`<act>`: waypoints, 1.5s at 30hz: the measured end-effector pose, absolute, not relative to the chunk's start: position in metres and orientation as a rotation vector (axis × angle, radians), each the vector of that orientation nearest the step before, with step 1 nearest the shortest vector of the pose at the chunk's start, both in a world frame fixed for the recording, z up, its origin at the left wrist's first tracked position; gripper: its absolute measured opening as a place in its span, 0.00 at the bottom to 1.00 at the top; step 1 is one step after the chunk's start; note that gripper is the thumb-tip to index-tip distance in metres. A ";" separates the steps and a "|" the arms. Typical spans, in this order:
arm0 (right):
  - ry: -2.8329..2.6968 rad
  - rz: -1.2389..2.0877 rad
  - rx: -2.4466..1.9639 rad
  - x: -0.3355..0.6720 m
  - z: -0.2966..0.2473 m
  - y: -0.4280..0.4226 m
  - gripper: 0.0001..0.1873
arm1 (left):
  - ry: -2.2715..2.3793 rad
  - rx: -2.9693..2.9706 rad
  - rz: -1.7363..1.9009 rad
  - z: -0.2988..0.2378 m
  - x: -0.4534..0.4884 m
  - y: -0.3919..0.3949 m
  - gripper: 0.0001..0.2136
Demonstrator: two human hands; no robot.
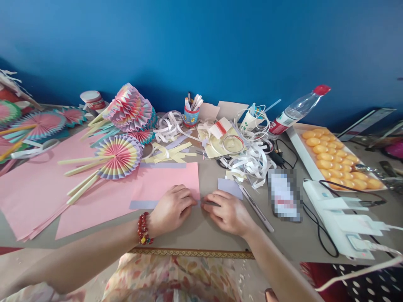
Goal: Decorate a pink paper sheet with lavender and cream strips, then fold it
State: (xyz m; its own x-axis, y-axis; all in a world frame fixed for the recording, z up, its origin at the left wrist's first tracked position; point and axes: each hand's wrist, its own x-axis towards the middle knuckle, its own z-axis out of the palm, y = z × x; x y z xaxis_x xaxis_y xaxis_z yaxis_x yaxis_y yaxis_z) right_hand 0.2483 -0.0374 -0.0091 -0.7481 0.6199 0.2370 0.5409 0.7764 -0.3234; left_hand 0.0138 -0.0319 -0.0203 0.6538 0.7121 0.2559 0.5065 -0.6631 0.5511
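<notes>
A pink paper sheet (168, 180) lies flat on the table, with pale purple strips along its far and near edges. My left hand (174, 207), wearing a red bead bracelet (143, 228), rests on the sheet's near right corner. Its fingers are curled and pressed down over the near purple strip (143, 204). Just right of that corner is my right hand (227, 212), fingers bent and closed near the table; what they hold, if anything, is hidden. A small purple paper piece (230, 186) lies beyond my right hand, with a utility knife (256, 209) to its right.
Larger pink sheets (34, 180) spread left under a pleated paper fan (119, 157). Paper strips (252, 161) heap behind, near a pen cup (191, 115). To the right are a tilted bottle (296, 109), a tray of yellow pieces (333, 159) and a power strip (341, 222) with cables.
</notes>
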 end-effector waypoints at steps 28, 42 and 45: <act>-2.590 0.143 -1.207 0.233 -0.018 -0.061 0.17 | 0.983 2.443 0.648 -0.018 0.014 -0.032 0.09; -2.378 0.310 -1.403 0.210 -0.006 -0.061 0.21 | 0.857 2.325 0.768 -0.015 0.011 -0.039 0.25; -2.311 0.322 -1.463 0.210 -0.007 -0.057 0.13 | 0.860 2.315 0.779 -0.016 0.012 -0.038 0.25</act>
State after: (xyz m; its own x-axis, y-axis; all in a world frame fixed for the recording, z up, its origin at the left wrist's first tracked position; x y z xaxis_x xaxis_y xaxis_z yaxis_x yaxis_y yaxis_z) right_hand 0.2103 -0.0570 -0.0072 -0.3824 0.9025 0.1980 0.8142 0.4305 -0.3897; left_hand 0.0116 -0.0377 -0.0164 0.6284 0.7073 0.3238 0.3919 -0.6475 0.6536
